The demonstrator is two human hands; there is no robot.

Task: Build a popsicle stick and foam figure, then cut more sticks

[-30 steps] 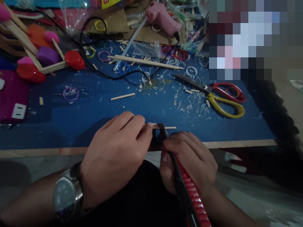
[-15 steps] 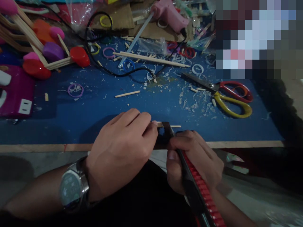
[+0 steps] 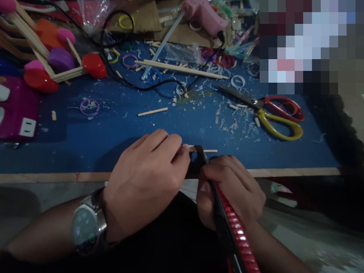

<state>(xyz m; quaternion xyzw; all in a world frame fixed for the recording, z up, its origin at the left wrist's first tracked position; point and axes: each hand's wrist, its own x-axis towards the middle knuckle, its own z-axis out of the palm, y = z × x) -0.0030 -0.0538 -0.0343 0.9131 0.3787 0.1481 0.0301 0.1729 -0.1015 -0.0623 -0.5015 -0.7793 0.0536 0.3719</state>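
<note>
My left hand [image 3: 150, 178], wearing a watch on its wrist, is closed with its fingertips pinching a thin wooden stick [image 3: 211, 151] near the table's front edge. The stick points to the right, and most of its left part is hidden under the fingers. My right hand [image 3: 230, 189] is wrapped round a red and black utility knife [image 3: 236, 231] with a ribbed handle. The knife's dark front end lies across the stick, just right of my left fingertips. Whether it cuts into the wood cannot be made out.
Red and yellow scissors [image 3: 257, 104] lie at the right. Behind are long wooden sticks [image 3: 184, 69], a pink glue gun [image 3: 203, 19] and its black cable [image 3: 139, 89]. A stick model with coloured pieces [image 3: 61, 58] and a magenta box [image 3: 19, 106] stand left. Shavings and rings litter the blue table.
My right hand and the knife's handle have shifted slightly left. My left hand holds the stick in nearly the same place. The view has moved a little.
</note>
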